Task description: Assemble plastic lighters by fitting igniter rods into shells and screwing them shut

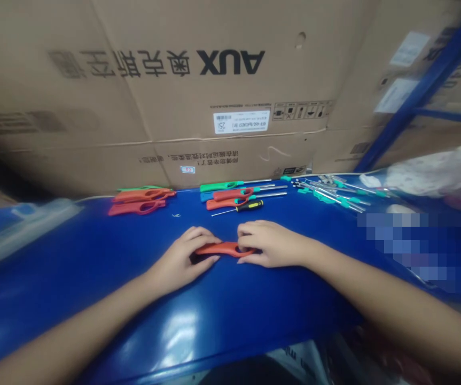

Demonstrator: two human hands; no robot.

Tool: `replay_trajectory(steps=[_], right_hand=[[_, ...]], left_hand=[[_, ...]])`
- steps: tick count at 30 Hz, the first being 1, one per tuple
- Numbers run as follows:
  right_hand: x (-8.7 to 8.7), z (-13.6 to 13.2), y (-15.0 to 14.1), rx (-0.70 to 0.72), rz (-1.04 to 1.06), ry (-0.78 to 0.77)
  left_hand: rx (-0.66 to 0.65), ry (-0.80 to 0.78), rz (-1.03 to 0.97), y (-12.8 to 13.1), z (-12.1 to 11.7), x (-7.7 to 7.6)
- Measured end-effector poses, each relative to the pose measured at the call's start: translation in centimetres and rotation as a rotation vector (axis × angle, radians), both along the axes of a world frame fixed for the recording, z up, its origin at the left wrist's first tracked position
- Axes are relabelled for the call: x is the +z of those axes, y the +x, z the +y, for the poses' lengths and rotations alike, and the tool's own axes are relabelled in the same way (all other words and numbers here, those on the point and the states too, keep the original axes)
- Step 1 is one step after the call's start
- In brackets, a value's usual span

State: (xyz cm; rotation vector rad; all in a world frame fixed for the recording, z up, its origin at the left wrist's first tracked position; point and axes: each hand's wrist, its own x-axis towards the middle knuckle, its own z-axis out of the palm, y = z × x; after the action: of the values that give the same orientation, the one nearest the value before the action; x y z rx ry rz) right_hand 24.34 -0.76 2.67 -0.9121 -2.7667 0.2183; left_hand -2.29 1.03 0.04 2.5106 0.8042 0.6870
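Note:
Both of my hands rest on a blue table point(94, 256) and grip one red plastic lighter handle point(223, 248) between them. My left hand point(186, 256) pinches its left end, fingers curled around it. My right hand point(270, 245) holds its right end with bent fingers. The handle lies flat on the table, and the ends under my fingers are hidden.
Red handle halves point(138, 202) lie at the back left. Green, blue and red long lighters point(234, 193) and a small black-and-yellow screwdriver point(242, 206) lie behind my hands. Several teal-tipped metal tubes point(334, 193) lie back right. Cardboard boxes point(214, 80) form a wall behind.

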Motion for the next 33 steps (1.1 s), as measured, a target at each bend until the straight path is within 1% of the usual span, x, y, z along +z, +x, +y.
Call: replay_trajectory(steps=[4,7,11,14,19,22,26,28,33], right_hand=[[0.1,0.2,0.3,0.007,-0.023,0.005],[0.2,0.2,0.2,0.002,-0.022,0.003],[0.4,0.2,0.6,-0.021,0.059,-0.078],[0.5,0.3,0.9,-0.028,0.097,-0.104],[0.8,0.5,1.0,-0.023,-0.003,0.004],[1.0,0.5,1.1,-0.022,-0.014,0.029],[1.3,0.2,1.3,-0.100,0.021,0.063],[1.4,0.1,1.4,-0.122,0.019,0.112],[1.5,0.1,1.5,-0.083,-0.055,0.225]], left_hand=[[0.045,0.053,-0.003,-0.3,0.4,-0.1],[0.046,0.038,-0.004,-0.4,0.5,-0.4],[0.030,0.011,-0.029,-0.5,0.6,-0.7],[0.055,0.026,-0.018,-0.6,0.6,-0.8],[0.075,0.033,0.008,-0.6,0.6,-0.9],[0.074,0.034,-0.001,-0.5,0.6,-0.9],[0.079,0.010,0.000,-0.4,0.7,-0.7],[0.085,-0.004,-0.002,-0.4,0.6,-0.6],[0.090,-0.004,-0.021,-0.5,0.5,-0.7]])
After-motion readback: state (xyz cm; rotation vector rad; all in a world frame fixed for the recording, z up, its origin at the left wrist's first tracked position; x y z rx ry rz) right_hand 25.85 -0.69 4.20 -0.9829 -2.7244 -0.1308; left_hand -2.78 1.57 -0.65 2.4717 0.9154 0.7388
